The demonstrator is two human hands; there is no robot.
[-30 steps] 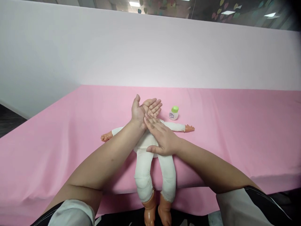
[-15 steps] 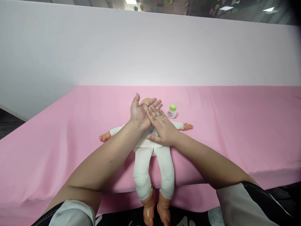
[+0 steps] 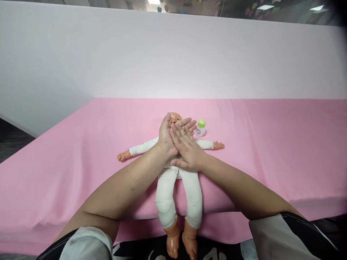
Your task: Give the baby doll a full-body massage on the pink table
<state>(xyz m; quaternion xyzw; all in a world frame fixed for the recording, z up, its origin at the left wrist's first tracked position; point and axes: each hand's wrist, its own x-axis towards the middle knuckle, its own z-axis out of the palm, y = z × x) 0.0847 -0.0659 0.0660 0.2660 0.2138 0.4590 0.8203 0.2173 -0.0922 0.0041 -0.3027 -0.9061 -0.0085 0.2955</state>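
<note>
Above the chest of a baby doll [image 3: 166, 198], my two hands lie palm against palm. My left hand [image 3: 166, 139] is underneath, palm up, with its thumb spread and its fingers stretched to the right. Across that palm rests my right hand [image 3: 189, 150], palm down, fingers straight and thumb apart. No object shows between them, though the touching palms are hidden. The doll lies on its back with a white cloth body, arms out to both sides, and its torso mostly covered by my hands. Just beyond my left fingertips stands a small white jar with a green lid [image 3: 200, 128].
A pink cloth [image 3: 257, 151] covers the table, and its front edge hangs down near my body. The doll's feet [image 3: 173, 242] stick out over that edge. A white partition [image 3: 173, 57] rises behind the table.
My left hand has slid to the right under my right hand, so more of the doll's face and left-side arm shows. The right hand has barely moved. The view has shifted slightly.
</note>
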